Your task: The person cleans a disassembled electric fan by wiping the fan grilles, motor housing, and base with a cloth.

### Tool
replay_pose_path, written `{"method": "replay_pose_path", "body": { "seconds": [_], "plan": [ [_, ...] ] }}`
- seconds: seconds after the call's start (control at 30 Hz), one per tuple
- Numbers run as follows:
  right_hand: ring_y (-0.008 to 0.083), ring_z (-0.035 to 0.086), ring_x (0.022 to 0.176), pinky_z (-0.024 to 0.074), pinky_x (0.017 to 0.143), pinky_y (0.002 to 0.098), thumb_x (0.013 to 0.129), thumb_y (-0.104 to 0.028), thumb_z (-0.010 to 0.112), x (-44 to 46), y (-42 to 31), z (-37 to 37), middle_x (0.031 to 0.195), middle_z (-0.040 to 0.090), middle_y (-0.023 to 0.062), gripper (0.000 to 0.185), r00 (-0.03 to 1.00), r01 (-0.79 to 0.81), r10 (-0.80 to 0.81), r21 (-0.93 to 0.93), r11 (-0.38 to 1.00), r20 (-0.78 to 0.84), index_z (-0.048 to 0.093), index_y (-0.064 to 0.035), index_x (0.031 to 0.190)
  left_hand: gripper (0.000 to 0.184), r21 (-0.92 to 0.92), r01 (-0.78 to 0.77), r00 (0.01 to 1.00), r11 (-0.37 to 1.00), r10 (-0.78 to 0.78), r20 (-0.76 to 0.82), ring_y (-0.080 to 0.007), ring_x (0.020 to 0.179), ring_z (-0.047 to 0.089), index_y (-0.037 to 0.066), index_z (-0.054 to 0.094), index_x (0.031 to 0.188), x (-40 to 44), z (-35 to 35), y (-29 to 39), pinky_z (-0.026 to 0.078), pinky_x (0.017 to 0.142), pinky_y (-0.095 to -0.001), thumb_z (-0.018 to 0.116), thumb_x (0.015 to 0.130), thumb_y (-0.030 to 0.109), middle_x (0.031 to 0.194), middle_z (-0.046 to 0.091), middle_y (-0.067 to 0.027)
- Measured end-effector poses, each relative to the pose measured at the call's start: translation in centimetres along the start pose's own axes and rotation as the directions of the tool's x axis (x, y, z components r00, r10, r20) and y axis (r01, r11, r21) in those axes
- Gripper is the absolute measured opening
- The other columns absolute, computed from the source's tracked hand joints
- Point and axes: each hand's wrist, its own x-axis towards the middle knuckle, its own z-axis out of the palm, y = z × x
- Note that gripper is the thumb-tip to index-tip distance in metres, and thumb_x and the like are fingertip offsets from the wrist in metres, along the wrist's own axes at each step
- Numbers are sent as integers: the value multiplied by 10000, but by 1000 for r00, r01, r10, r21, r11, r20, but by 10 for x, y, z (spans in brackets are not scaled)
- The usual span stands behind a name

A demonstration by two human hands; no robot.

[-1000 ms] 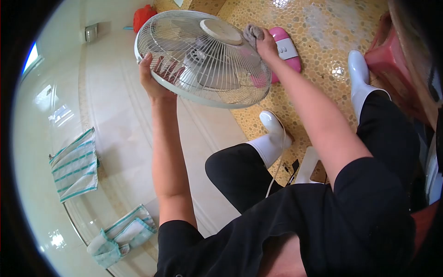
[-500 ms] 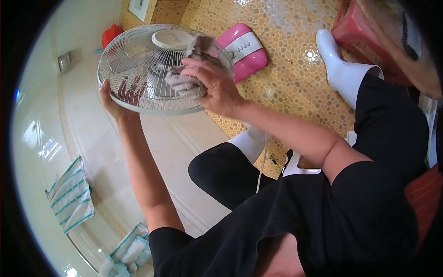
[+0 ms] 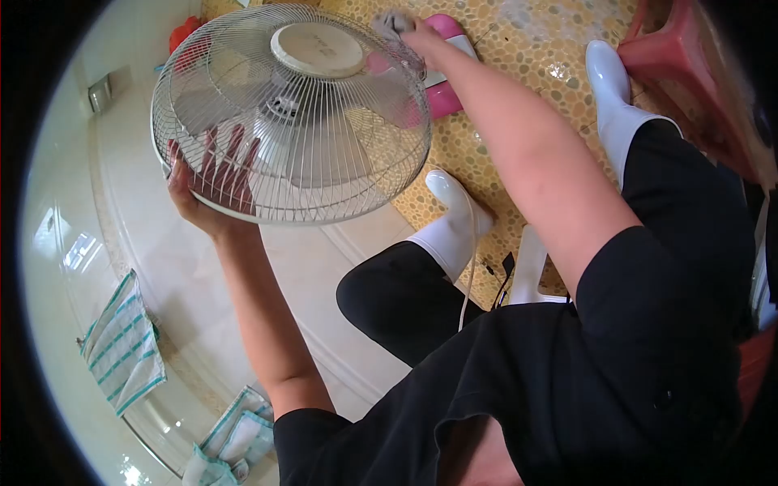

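A fan (image 3: pixel 316 50) with a wire cage, a round white centre cap and grey see-through blades fills the upper middle of the head view. My left hand (image 3: pixel 198 190) grips its lower left rim, with the thumb outside and the fingers spread behind the wires. At the far right edge of the cage, my right hand (image 3: pixel 418 42) is closed on a crumpled grey cloth (image 3: pixel 394 24). Part of that hand's fingers is hidden by the cloth. Beyond the cage lies the fan's pink base (image 3: pixel 446 100), partly covered by the cage and my right forearm.
The floor (image 3: pixel 519 105) is pebble-patterned and looks wet in places. A red plastic stool (image 3: pixel 668 53) stands at upper right, near a white boot (image 3: pixel 609 77). A white cord (image 3: pixel 472 243) runs past my other boot. Striped cloths (image 3: pixel 126 348) hang at the left wall.
My right hand has moved with the cloth from the front of the cage up to its far right edge. The fan now appears larger and its front is uncovered.
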Motion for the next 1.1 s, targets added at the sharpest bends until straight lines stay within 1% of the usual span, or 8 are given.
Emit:
{"method": "replay_pose_path", "body": {
  "seconds": [0.03, 0.17, 0.5, 0.53, 0.67, 0.77, 0.93, 1.1],
  "plan": [
    [230, 641, 945, 547, 750, 398, 836, -123, 577, -21, -6, -1, 1057, 643, 112, 442, 990, -128, 122, 88, 988, 73, 510, -122, 1273, 620, -3, -19, 1000, 1000, 19, 11, -521, 1225, 388, 187, 379, 1377, 1, 0, 0, 349, 967, -691, 504, 833, 456, 1351, 371, -268],
    [184, 597, 1017, 518, 822, 339, 866, -35, 508, -33, 45, -13, 1163, 589, 68, 455, 999, 32, -36, 185, 982, 21, 471, -114, 1313, 640, 57, 40, 999, 998, -38, -34, -435, 1126, 502, 108, 387, 1352, 9, 8, 11, 477, 862, -584, 538, 815, 422, 1263, 438, -217],
    [285, 631, 989, 471, 865, 367, 740, -88, 599, -129, 62, -36, 1057, 661, 157, 448, 954, 228, -269, -255, 940, -136, 572, -53, 1186, 679, 50, 27, 999, 998, -25, -31, -446, 1080, 519, 42, 374, 1346, 21, 1, 11, 499, 852, -574, 552, 799, 404, 1266, 412, -234],
    [192, 611, 960, 457, 843, 323, 781, -75, 589, -141, 60, -34, 1041, 654, 89, 408, 953, 173, -245, -342, 924, -178, 570, -47, 1188, 672, 45, 26, 1000, 999, -26, -8, -441, 1076, 522, 40, 380, 1339, 23, 0, 11, 500, 852, -569, 551, 799, 402, 1263, 421, -234],
    [260, 587, 1005, 442, 873, 340, 793, -108, 617, -186, 51, -19, 1059, 618, 152, 346, 897, 246, -332, -295, 923, -292, 604, -70, 1137, 638, -44, 37, 999, 998, -35, 36, -409, 1065, 533, 22, 420, 1308, 26, 3, 11, 494, 867, -535, 551, 801, 388, 1240, 471, -226],
    [306, 511, 1071, 403, 927, 361, 765, -64, 651, -215, 39, -10, 1114, 523, 169, 334, 738, 566, -657, -387, 728, -155, 616, -56, 1097, 616, -80, 45, 999, 996, -45, 5, -381, 1073, 536, 4, 450, 1285, 23, 11, 13, 488, 877, -518, 550, 805, 377, 1212, 511, -210],
    [349, 466, 1057, 385, 945, 381, 684, -7, 697, -247, 22, 5, 1131, 411, 175, 417, 756, 523, -654, -581, 623, -22, 585, -21, 1085, 637, -132, 23, 1000, 991, -22, 14, -365, 1046, 555, 4, 443, 1288, 23, 9, 12, 509, 847, -480, 573, 788, 377, 1195, 513, -219],
    [335, 481, 1052, 466, 826, 423, 746, -287, 699, -300, -38, 37, 1093, 414, 162, 404, 611, 765, -736, -453, 458, 290, 595, -54, 1060, 628, -50, 34, 997, 998, -37, -61, -351, 1026, 569, 8, 435, 1293, 21, -1, 9, 519, 823, -470, 561, 794, 368, 1193, 517, -222]
  ]
}}
